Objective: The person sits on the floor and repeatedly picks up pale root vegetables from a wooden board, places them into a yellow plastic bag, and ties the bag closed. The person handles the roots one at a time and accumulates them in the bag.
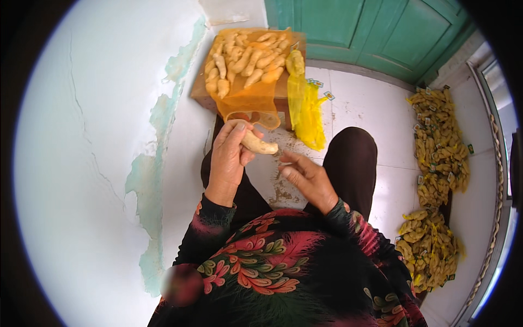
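Observation:
My left hand (227,161) grips a pale, finger-long piece of ginger root (260,145) between thumb and fingers, its free end pointing right. Just beyond that end, my right hand (308,180) hovers with fingers apart and nothing visible in it. Ahead of both hands, a heap of ginger pieces (247,59) rests on an orange mesh bag (257,101), which drapes over the front of a low brown table (200,90). At the table's right edge lies a yellow mesh bag (295,64) with ginger in its upper part. Other yellow mesh bags (312,124) with small labels hang beside it.
Along the right wall, filled yellow net bags of ginger (439,143) with labels form a long pile, and a second pile (429,249) sits nearer me. A peeling white wall (102,163) runs close on my left. Green door panels (367,36) stand behind the table. Dirt marks the tiled floor (351,98).

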Demonstrator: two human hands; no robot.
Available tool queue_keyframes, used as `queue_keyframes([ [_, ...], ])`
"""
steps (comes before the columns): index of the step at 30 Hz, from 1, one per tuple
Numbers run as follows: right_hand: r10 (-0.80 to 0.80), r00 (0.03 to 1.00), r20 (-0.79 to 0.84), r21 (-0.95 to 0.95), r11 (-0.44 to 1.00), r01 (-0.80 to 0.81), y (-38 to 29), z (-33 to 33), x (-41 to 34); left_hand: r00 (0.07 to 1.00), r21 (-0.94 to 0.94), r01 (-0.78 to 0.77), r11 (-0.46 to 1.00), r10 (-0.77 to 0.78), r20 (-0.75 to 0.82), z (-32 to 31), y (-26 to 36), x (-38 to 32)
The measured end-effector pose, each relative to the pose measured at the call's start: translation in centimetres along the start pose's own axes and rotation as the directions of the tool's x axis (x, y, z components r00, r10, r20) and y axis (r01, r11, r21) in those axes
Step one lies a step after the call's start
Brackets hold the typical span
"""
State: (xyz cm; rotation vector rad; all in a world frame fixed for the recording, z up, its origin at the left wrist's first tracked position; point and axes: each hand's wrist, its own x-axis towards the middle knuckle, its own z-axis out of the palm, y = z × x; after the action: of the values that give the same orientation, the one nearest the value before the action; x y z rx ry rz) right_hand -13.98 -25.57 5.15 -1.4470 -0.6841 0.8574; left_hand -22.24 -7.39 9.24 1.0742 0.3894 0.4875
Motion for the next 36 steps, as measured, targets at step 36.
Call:
queue_keyframes([
  [36, 0.074, 0.925, 0.372, 0.859, 0.35, -0.374, 0.6, 2.5, 0.4, 0.995, 0.304, 0.024, 0.952, -0.052, 0.082, 1.8, -1.1, -1.6],
])
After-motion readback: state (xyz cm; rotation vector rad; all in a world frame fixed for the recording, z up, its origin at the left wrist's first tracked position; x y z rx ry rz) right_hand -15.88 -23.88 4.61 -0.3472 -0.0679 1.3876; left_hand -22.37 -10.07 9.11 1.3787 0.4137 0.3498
